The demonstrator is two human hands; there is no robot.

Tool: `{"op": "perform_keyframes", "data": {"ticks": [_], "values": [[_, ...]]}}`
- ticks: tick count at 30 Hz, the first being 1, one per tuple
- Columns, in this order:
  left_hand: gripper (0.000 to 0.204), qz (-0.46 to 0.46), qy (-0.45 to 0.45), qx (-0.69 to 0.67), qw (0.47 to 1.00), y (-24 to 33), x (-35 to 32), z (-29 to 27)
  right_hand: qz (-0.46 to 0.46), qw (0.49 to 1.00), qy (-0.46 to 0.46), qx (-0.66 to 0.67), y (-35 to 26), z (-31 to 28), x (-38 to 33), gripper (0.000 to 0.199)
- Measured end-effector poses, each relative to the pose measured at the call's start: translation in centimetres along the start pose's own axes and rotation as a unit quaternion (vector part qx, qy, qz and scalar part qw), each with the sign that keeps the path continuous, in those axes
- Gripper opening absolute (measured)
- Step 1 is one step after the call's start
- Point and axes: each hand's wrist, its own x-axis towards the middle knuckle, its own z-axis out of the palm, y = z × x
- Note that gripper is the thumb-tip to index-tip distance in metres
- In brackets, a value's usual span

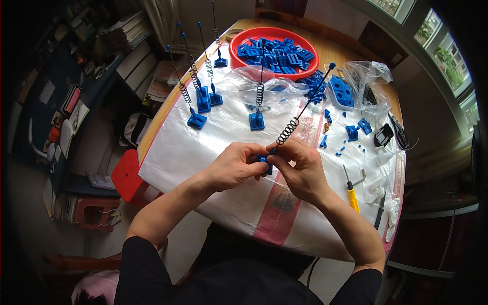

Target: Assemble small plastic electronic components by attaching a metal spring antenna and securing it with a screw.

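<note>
Both hands meet over the white sheet covering the table (213,147). My left hand (235,165) and my right hand (300,168) pinch a small blue plastic base (264,161) between their fingertips. A thin black rod with a coil spring (287,131) rises from that base, slanting up to the right and ending in a blue tip (332,65). Several finished spring rods on blue bases (196,120) stand upright farther back on the left, and one (256,120) stands in the middle.
A red bowl (243,36) full of blue plastic parts sits at the back. Clear plastic bags (366,76) with blue parts lie at right. Loose blue pieces (352,132), a yellow-handled screwdriver (353,197) and a black part (383,135) lie on the right. A red stool (127,175) stands left.
</note>
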Motion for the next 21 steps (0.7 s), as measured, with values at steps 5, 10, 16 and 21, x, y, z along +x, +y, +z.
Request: {"op": "perform_keyframes", "data": {"ticks": [5,10,16,21], "values": [[0.029,0.013,0.015,-0.047,0.999,-0.1,-0.2,-0.4,-0.055,0.998,-0.011,-0.043,0.0,0.5,0.8,0.012],[0.028,0.013,0.035,-0.046,0.998,-0.4,-0.3,-1.1,-0.054,0.996,-0.026,-0.063,0.2,1.0,1.8,0.012],[0.026,0.118,0.173,0.178,0.962,-0.2,-0.6,-3.8,-0.035,0.997,-0.002,-0.063,0.1,3.6,4.9,0.012],[0.018,0.143,0.255,0.326,0.899,0.9,1.5,-6.0,-0.069,0.993,0.055,-0.08,2.7,5.9,8.0,0.017]]}}
